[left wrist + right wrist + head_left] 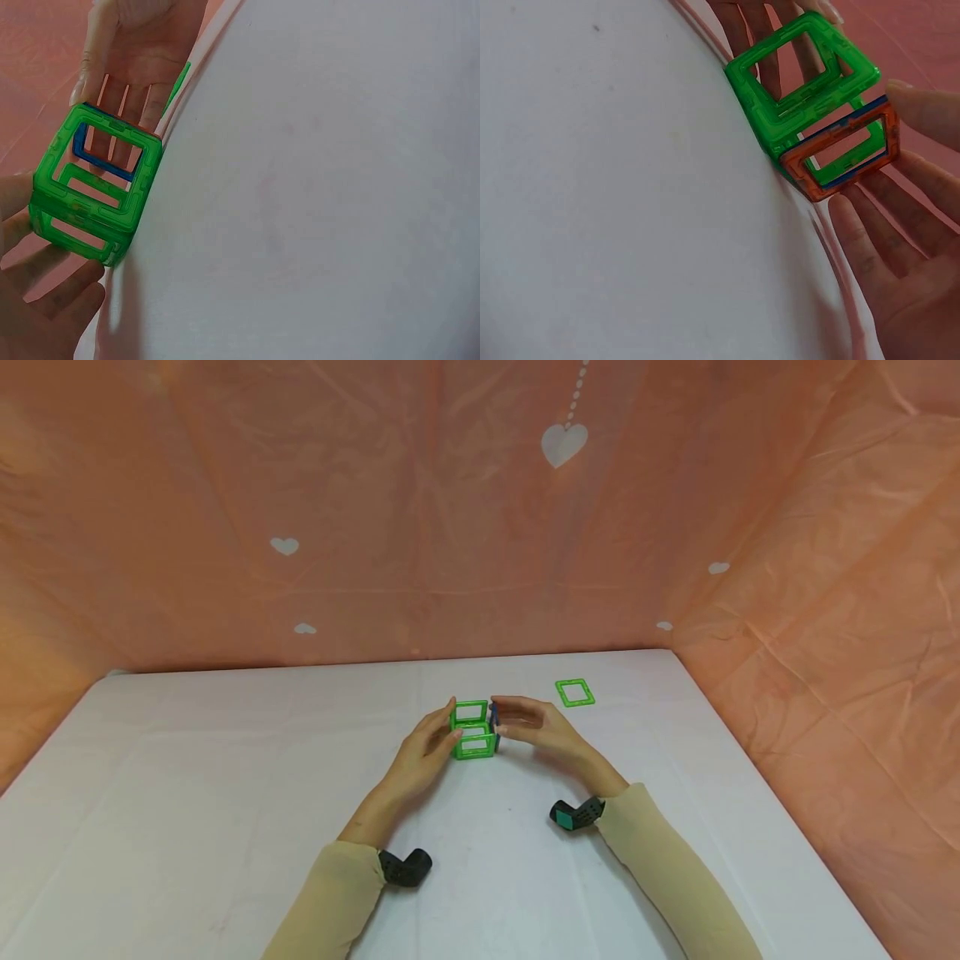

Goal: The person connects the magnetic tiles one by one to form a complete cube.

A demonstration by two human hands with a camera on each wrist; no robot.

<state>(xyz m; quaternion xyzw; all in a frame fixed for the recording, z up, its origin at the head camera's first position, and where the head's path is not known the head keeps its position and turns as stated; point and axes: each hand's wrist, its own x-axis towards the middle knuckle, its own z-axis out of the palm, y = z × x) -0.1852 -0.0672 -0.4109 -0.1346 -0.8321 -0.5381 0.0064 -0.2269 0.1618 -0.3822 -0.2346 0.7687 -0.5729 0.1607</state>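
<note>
A box built of green square magnetic tiles (88, 208) stands between the hands on the white table. The left hand (415, 763) grips its left side, thumb on the near edge and fingers behind; in the left wrist view those fingers lie along its lower edge. At the box's right side the right hand (546, 727) holds an orange magnetic tile (834, 142) by its edges, thumb above and fingers below. A blue tile (105, 166) lies flat against the orange one, on the side facing the box; from the head view it shows as a thin upright strip.
One loose green square tile (561, 694) lies flat on the table (225, 793), beyond the right hand. Orange cloth (420, 527) with pale hearts hangs behind the table and along its sides. A dark camera is strapped on each wrist, over beige sleeves (667, 868).
</note>
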